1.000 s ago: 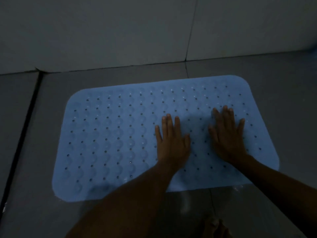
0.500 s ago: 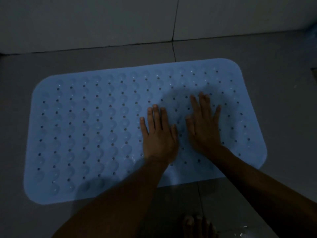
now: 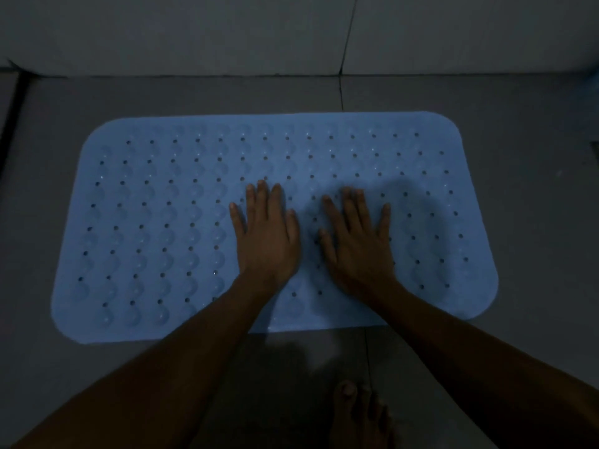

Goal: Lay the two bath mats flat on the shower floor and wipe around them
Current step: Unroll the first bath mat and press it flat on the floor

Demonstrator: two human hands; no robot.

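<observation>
A light blue rubber bath mat (image 3: 155,228) with rows of small holes and round bumps lies flat on the grey tiled shower floor (image 3: 531,222). My left hand (image 3: 265,234) presses palm-down near the mat's middle, fingers straight and pointing away from me. My right hand (image 3: 356,241) lies flat beside it, a little to the right, fingers spread. Only one mat is in view. No cloth is visible.
A pale tiled wall (image 3: 194,34) meets the floor just beyond the mat's far edge. A dark groove (image 3: 13,108) runs along the floor at the left. My bare foot (image 3: 359,416) stands on wet-looking tile near the bottom edge.
Both hands have slid leftwards along the mat from its right part towards the middle, staying flat on it. The camera has shifted, so the whole mat is now framed.
</observation>
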